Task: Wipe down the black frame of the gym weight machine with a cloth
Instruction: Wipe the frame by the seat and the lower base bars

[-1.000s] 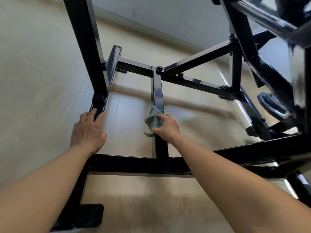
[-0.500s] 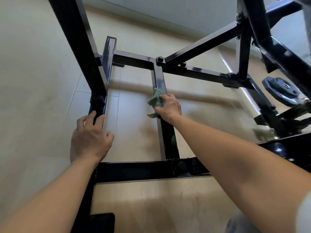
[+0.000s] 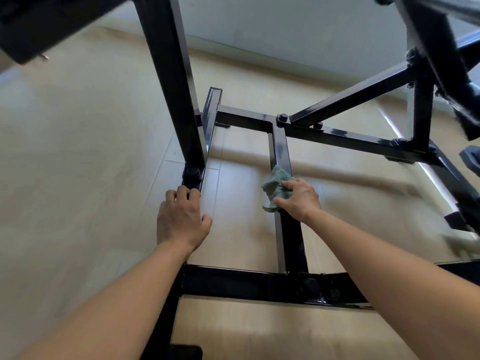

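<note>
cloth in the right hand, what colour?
Pale grey-green; the cloth, held by the right hand, shows best in the head view.

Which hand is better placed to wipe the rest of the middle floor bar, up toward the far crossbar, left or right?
Right. The right hand grips the green cloth against the centre bar, with bare bar straight ahead. The left hand holds no cloth and rests on the side rail.

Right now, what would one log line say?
right hand: grips green cloth on middle floor bar | left hand: rests on left floor bar
</note>
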